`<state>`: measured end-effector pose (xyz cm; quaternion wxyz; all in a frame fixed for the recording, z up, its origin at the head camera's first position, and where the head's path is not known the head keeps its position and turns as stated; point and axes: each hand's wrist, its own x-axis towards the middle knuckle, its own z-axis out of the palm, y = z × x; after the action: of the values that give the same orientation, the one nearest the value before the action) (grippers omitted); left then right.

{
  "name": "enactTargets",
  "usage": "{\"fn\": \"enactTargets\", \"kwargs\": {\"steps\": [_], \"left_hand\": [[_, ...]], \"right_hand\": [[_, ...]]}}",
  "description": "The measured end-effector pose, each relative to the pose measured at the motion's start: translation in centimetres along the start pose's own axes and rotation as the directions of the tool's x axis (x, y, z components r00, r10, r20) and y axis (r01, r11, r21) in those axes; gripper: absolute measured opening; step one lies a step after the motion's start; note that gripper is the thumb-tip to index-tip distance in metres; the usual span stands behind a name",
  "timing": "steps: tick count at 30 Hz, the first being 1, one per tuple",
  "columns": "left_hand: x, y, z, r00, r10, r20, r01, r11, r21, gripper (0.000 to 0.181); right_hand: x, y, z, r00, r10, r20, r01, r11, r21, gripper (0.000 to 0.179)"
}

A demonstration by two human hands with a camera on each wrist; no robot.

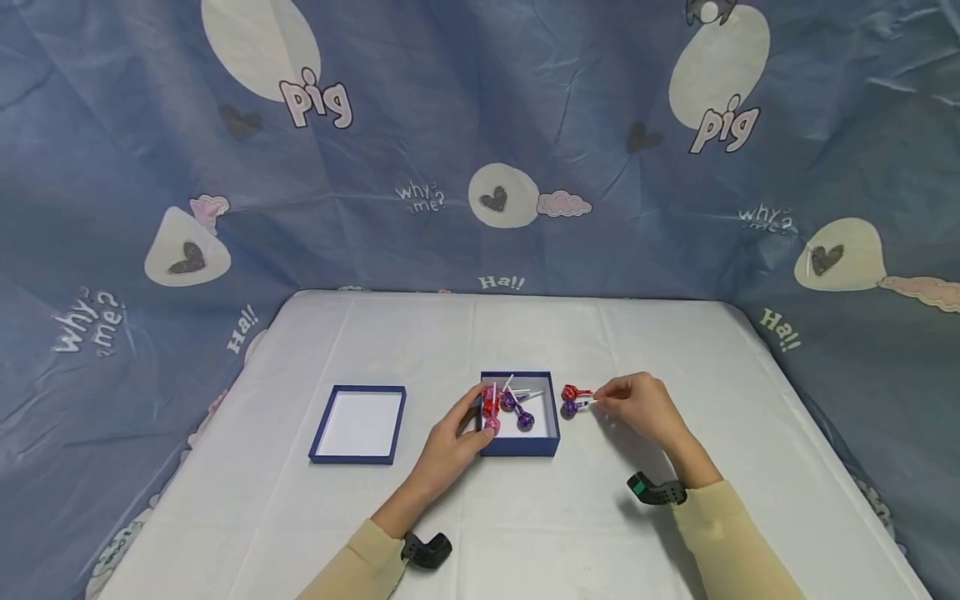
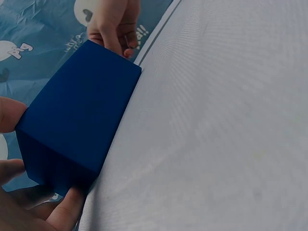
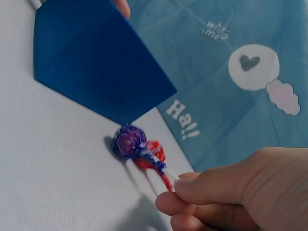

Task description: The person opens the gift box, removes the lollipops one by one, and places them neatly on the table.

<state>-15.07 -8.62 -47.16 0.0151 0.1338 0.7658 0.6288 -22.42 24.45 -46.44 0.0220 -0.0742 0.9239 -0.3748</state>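
A square blue box [image 1: 520, 447] with a white inside stands on the table, holding several lollipops [image 1: 526, 421] in purple, red and pink wrappers. My left hand [image 1: 444, 454] grips the left side of this box, and in the left wrist view the fingers [image 2: 67, 211] curl about its corner. To the right of the box my right hand [image 1: 643, 407] pinches the sticks of a purple lollipop [image 3: 129, 142] and a red lollipop [image 3: 155, 150] between thumb and fingers. Their wrapped heads lie at the table surface, close to the box wall. The stick ends are hidden by the fingers.
A square lid [image 1: 365, 423] with a blue rim and white inside lies on the table left of the box. White cloth covers the table [image 1: 540, 533]. Behind it hangs a blue printed curtain [image 1: 420, 125].
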Motion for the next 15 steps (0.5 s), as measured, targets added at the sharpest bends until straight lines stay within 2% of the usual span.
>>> {"fn": "enactTargets", "kwargs": {"steps": [4, 9, 15], "left_hand": [[-0.2, 0.8, -0.1, 1.0, 0.008, 0.001, -0.008, 1.0, -0.007, 0.066], [-0.1, 0.6, -0.1, 1.0, -0.001, -0.001, 0.001, 1.0, -0.002, 0.066], [0.6, -1.9, 0.0, 1.0, -0.012, -0.012, 0.012, 1.0, 0.028, 0.069]], "right_hand": [[0.2, 0.6, 0.3, 1.0, -0.015, 0.01, 0.015, 1.0, -0.013, 0.003], [0.4, 1.3, 0.7, 0.999, -0.032, 0.018, 0.033, 0.999, -0.037, 0.004], [0.5, 1.7, 1.1, 0.999, -0.049, 0.012, 0.05, 0.997, -0.059, 0.004]]}}
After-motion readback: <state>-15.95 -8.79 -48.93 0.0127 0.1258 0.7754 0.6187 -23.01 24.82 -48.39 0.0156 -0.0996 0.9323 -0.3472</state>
